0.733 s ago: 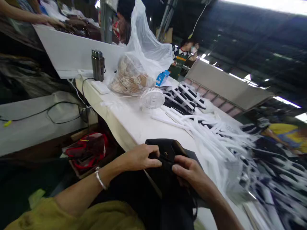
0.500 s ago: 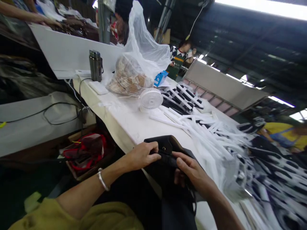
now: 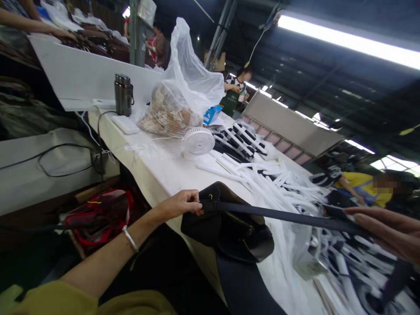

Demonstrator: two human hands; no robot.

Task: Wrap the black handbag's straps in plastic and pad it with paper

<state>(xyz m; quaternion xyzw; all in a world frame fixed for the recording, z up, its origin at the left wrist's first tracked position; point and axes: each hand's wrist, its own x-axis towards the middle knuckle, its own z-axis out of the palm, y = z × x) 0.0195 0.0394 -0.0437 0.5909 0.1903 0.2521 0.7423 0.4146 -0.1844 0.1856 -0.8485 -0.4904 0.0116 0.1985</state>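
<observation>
A black leather bag (image 3: 229, 232) hangs over the near edge of the white table (image 3: 164, 170). My left hand (image 3: 179, 203) is closed in a pinch on the near end of the bag's dark strap (image 3: 278, 215). The strap is stretched taut to the right. My right hand (image 3: 389, 232) is far out at the right edge, blurred, with its fingers closed along the strap's other end. A silver bangle (image 3: 130, 238) sits on my left wrist.
A white desk fan (image 3: 198, 141), a clear plastic bag of tan pieces (image 3: 170, 111), a steel flask (image 3: 123, 94) and a blue box (image 3: 211, 114) stand farther along the table. White and black strips (image 3: 262, 170) cover its right side. Other people work behind and to the right.
My right hand has swept from the bag far out to the right, drawing the strap taut. The bag has tipped over the table edge. My left hand stays at the strap's near end.
</observation>
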